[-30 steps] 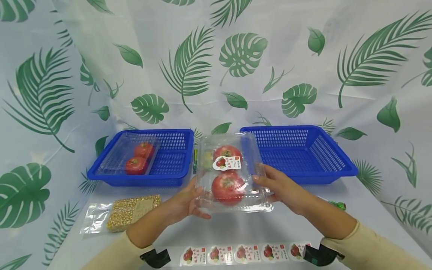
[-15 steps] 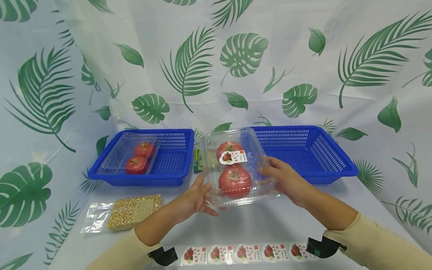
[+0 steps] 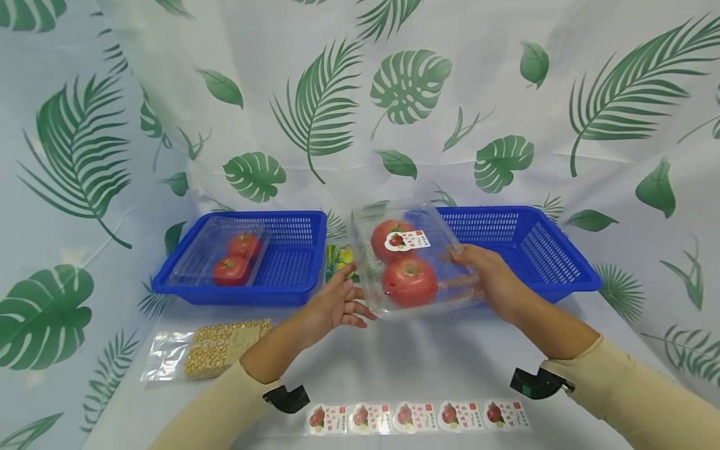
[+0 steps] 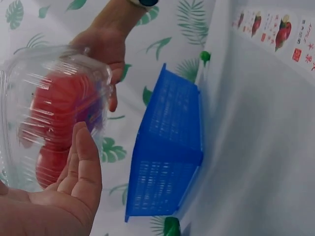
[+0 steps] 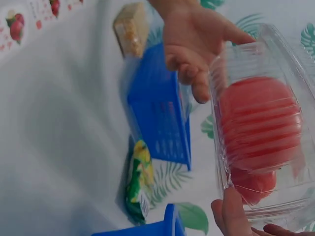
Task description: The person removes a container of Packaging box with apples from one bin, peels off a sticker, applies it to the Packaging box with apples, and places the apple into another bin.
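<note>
A clear plastic clamshell box [image 3: 444, 259] with two red apples [image 3: 409, 284] inside is held tilted above the table. On its lid is a white apple sticker [image 3: 407, 240]. My right hand [image 3: 495, 281] grips the box's right side, thumb on top and fingers underneath. By the left edge is my left hand [image 3: 329, 306], palm turned towards the box and fingers loosely extended. In the right wrist view the left hand's thumb [image 5: 241, 33] is at the box's edge; whether it touches is unclear.
Behind the held box is a blue basket [image 3: 568, 262] at right. Another blue basket [image 3: 295, 290] at left holds a similar box of apples [image 3: 232, 270]. Between them lies a green-yellow packet [image 3: 339, 256]. A bag of corn kernels [image 3: 210, 359] and a sticker strip [image 3: 415, 417] lie nearer.
The box has moved right and away from me, towards the right basket. My left hand's hold has loosened at the box's left edge; my right hand keeps its grip.
</note>
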A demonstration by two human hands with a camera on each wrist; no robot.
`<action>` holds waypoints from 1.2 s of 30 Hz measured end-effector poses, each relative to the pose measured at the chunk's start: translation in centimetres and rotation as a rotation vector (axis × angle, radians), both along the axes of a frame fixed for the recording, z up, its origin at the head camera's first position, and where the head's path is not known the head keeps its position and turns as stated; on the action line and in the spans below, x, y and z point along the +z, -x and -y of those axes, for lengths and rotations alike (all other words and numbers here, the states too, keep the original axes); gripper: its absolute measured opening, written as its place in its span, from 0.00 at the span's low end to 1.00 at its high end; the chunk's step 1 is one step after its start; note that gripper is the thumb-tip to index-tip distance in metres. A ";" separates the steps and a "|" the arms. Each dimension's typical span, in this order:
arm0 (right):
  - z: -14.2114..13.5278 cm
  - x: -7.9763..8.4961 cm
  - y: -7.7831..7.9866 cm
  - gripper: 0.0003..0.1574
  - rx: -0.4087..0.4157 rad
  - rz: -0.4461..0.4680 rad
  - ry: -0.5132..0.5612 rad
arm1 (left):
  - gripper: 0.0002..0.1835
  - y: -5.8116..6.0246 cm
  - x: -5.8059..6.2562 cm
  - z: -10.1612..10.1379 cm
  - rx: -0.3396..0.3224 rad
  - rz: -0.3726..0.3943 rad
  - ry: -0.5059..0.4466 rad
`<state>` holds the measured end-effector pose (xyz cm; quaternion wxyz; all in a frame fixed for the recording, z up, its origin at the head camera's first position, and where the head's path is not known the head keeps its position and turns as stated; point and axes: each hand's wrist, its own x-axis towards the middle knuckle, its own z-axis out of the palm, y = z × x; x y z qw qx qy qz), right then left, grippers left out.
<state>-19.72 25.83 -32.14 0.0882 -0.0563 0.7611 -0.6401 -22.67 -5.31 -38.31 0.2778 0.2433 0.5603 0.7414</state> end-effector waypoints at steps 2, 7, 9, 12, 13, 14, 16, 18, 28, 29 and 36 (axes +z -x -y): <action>-0.5 0.0 0.2 0.41 0.001 0.003 0.003 | 0.37 0.4 -0.5 -0.3 -0.008 -0.008 -0.018; -1.7 0.2 0.8 0.42 -0.017 0.014 0.000 | 0.36 1.8 -1.3 -1.6 0.003 -0.007 -0.037; -2.2 0.3 1.1 0.41 -0.020 0.011 0.004 | 0.35 2.5 -1.4 -2.1 0.006 0.002 -0.046; -3.0 0.5 1.5 0.39 -0.021 0.002 0.016 | 0.34 3.5 -1.7 -3.1 0.013 0.031 -0.038; -3.3 0.6 1.6 0.39 -0.024 -0.003 0.010 | 0.34 3.7 -1.8 -3.5 0.025 0.040 -0.019; -3.7 0.6 1.7 0.39 -0.025 -0.007 0.006 | 0.33 4.0 -2.0 -4.0 0.032 0.047 0.004; -4.3 0.6 1.9 0.39 -0.030 -0.016 0.000 | 0.34 4.4 -2.5 -4.9 0.047 0.051 0.057; -4.9 0.5 2.0 0.40 -0.036 -0.023 -0.010 | 0.34 4.8 -3.1 -5.8 0.069 0.054 0.121; -7.6 -0.4 2.6 0.18 -0.063 -0.050 0.041 | 0.34 6.7 -5.2 -9.8 0.162 0.103 0.290; -7.9 -0.4 2.6 0.18 -0.064 -0.053 0.054 | 0.34 6.8 -5.2 -10.2 0.170 0.109 0.295; -9.7 -0.3 3.0 0.18 -0.087 -0.030 0.131 | 0.38 7.7 -5.1 -11.8 0.202 0.125 0.304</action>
